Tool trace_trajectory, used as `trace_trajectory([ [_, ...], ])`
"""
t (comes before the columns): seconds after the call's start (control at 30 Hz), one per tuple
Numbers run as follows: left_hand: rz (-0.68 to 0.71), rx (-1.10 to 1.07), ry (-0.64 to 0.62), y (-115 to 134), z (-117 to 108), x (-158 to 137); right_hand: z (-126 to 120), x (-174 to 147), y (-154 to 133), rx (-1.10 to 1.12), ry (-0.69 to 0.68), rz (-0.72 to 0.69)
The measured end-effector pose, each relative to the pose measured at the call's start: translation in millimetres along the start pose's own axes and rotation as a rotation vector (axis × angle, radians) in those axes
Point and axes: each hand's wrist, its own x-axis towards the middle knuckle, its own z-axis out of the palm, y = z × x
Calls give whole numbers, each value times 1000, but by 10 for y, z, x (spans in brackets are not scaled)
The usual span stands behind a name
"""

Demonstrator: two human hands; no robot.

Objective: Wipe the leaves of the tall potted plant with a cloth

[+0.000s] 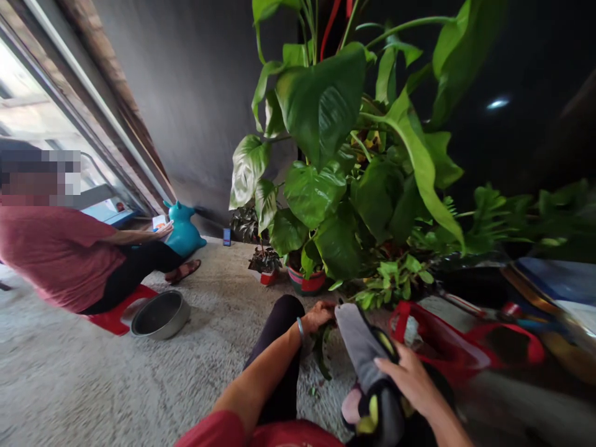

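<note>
My left hand (321,315), with a pale bracelet at its wrist, reaches past my knee. Its fingers are closed near the tip of a long grey soft item with black and yellow-green parts (358,332). A dark green leaf (321,355) hangs or lies just below these fingers; whether they pinch it I cannot tell. My right hand (412,375) grips the side of the grey item, its thumb across the top. Under it are a pink rounded part (351,405) and a yellow-green piece (369,419). Small green scraps (314,391) dot the floor below.
A large-leaved plant in a pot (305,280) stands ahead, beside a smaller potted plant (264,267). A red bag (447,341) lies at right. At left, a person (60,254) sits on a red stool (112,316), near a metal basin (161,315) and a blue animal toy (184,230).
</note>
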Motion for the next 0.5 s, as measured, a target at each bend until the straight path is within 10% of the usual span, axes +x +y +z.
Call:
trace_trajectory([
  [0.23,17,-185,-116,61,-43,-50,-971,650,215,-83,540,479],
  [0.37,34,-257,-178,56,-42,-73,-459,1005,128,-101,343,373],
  [0.5,29,-301,-143,1,-70,-43,298,687,274,-29,79,250],
])
